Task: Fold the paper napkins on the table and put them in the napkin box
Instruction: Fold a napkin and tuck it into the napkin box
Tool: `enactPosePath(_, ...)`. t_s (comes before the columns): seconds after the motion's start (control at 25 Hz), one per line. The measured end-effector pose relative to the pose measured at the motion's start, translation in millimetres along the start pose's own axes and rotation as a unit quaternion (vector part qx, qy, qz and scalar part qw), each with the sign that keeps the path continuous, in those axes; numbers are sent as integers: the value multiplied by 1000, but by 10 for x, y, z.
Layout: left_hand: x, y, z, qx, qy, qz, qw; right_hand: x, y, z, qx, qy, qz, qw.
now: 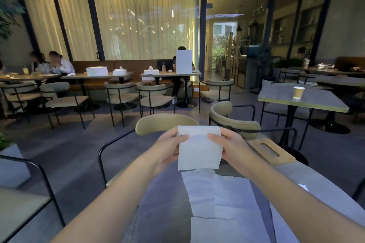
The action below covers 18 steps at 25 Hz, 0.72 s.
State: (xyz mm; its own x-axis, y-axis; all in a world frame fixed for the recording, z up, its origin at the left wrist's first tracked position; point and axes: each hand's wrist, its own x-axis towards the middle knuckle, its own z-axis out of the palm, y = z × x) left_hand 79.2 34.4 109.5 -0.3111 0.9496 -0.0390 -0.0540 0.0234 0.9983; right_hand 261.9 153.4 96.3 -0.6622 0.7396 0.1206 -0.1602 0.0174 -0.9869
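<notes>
A white paper napkin [199, 150] hangs upright in the air above the grey table [164, 221], folded over at its top edge. My left hand [169, 147] pinches its left side and my right hand [229, 149] pinches its right side. Below it, several unfolded white napkins [219, 195] lie flat on the table, overlapping one another. The napkin box [271, 151], with a wooden lid and an oval slot, stands at the table's far right corner, just right of my right hand.
A beige chair [164, 122] stands across the table and another [233, 120] at the far right. A second table with a paper cup [298, 92] is off to the right. A planter [9, 162] is at the left. People sit at tables along the back wall.
</notes>
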Motion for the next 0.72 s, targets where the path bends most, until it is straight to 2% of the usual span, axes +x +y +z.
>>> enactPosePath(0.12, -1, 5, 37, -7, -20, 32, 999, -30, -43, -63, -2, -26, -25, 999)
enactPosePath(0.24, 9, 10, 79, 51, -17, 85, 995, -69, -84, -75, -21, -42, -20, 999)
enactPosePath(0.36, 38, 11, 107, 128, 34, 120, 984, -104, -131, -81, 14, -45, 22, 999)
enactPosePath(0.48, 72, 5, 133, 145, 70, 161, 974, -112, -141, -72, 63, -76, 57, 993)
enactPosePath(0.56, 103, 8, 159, 130, 84, 175, 972, -60, -67, -109, -39, -37, 26, 998)
enactPosePath(0.64, 151, 13, 176, 88, 100, 156, 979, -4, -11, -168, -157, 17, -16, 987)
enactPosePath(0.72, 240, -14, 200, 54, 97, 114, 987, 69, 3, -253, -199, 67, -35, 977)
